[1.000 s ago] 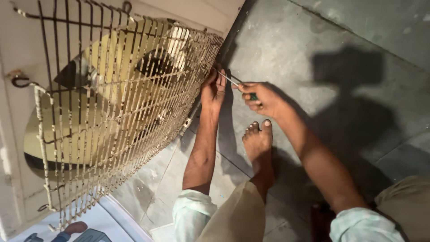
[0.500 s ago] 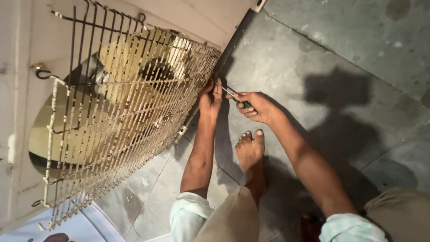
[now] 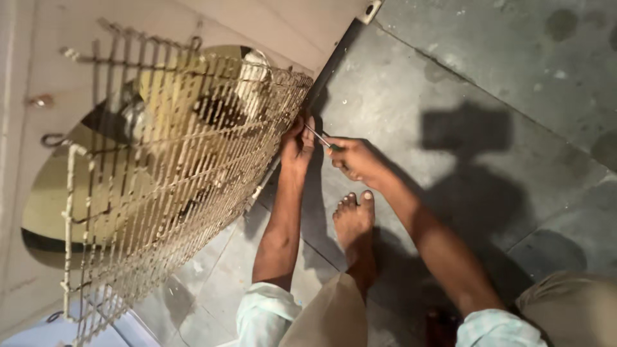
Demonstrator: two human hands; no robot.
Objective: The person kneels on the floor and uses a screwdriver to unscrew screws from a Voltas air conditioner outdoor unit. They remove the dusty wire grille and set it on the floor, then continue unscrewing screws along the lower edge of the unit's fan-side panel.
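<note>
My right hand (image 3: 355,159) gripped a thin metal screwdriver (image 3: 319,137), its shaft slanting up and left toward the rim of the cream wire fan guard (image 3: 186,173). My left hand (image 3: 297,142) pinched that rim. Behind the mesh sat dull yellow blades (image 3: 77,193); below, grey stone floor (image 3: 450,83), and my bare foot (image 3: 353,222).

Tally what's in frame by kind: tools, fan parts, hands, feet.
Screwdriver: 1, held in the right hand
Wire fan guard: 1, left hand on its rim
Fan blades: 2 in view behind the guard
Fan motor hub: 1
Hands: 2
Bare foot: 1
Total: 8
</note>
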